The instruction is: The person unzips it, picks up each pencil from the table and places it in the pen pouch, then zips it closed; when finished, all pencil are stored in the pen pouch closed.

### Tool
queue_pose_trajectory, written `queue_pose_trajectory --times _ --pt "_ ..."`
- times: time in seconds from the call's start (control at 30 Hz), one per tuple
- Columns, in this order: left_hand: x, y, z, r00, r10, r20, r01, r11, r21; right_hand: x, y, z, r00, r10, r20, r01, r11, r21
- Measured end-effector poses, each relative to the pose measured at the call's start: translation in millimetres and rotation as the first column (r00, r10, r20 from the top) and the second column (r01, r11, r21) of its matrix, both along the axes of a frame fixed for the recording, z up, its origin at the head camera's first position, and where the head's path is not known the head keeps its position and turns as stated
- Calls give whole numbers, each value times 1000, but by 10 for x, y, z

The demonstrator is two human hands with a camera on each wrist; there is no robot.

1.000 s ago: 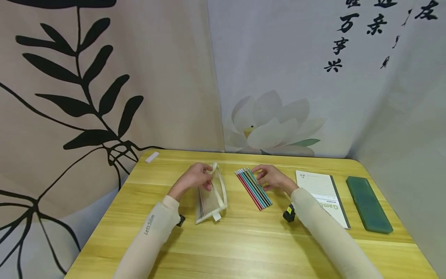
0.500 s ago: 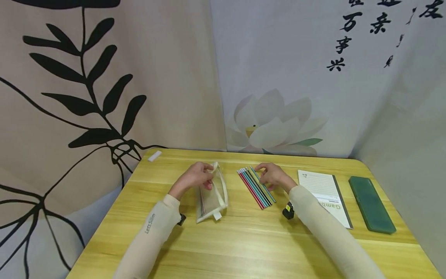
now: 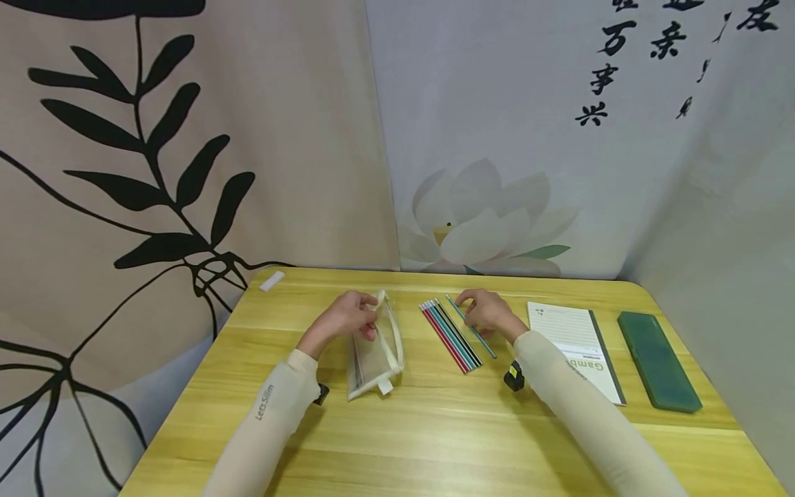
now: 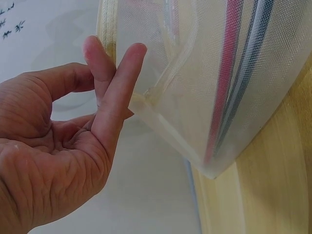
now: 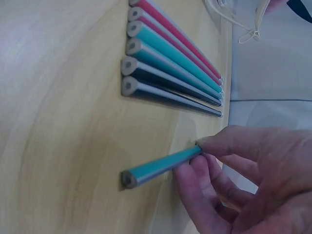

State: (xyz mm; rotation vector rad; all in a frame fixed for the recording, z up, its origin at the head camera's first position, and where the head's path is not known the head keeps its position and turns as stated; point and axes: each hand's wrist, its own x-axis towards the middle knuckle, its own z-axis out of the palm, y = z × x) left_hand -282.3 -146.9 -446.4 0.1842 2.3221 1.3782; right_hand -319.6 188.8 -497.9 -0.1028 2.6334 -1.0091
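My left hand pinches the upper edge of a cream mesh pencil pouch, which stands tilted on the table. Through the mesh in the left wrist view, a pink pencil and a dark grey pencil show inside. My right hand pinches a teal pencil between thumb and fingers. This pencil lies apart from a row of several pencils, just right of it. The row runs from red through teal to black, side by side. Part of the held pencil is hidden by my fingers.
To the right lie a lined notebook and a green case. A small white block sits at the table's back left corner. Printed curtains hang behind the table.
My right hand has drawn the teal pencil out to the right, so a gap now parts it from the row. My left hand stays on the pouch.
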Motion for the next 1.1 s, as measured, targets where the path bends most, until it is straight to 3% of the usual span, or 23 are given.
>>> queue_pose_trajectory --times 0.3,0.63,0.8,0.93,1.1 --pt "-6 7 -18 1000 0 -1 0 1000 -6 2 -7 -32 1000 3 -20 -3 1000 -4" --pt "-50 0 -59 1000 -3 -1 3 1000 -5 -12 -24 19 996 70 -47 -66 994 88" --pt "-50 -1 -43 1000 10 15 -10 1000 4 -40 -7 5 997 57 -50 -52 994 95" --pt "-46 -5 -39 1000 -2 8 2 1000 1 -54 34 -16 998 45 -38 -42 997 58" --pt "-41 7 -38 1000 -1 8 1 1000 1 -12 63 31 999 37 -4 -38 996 -85"
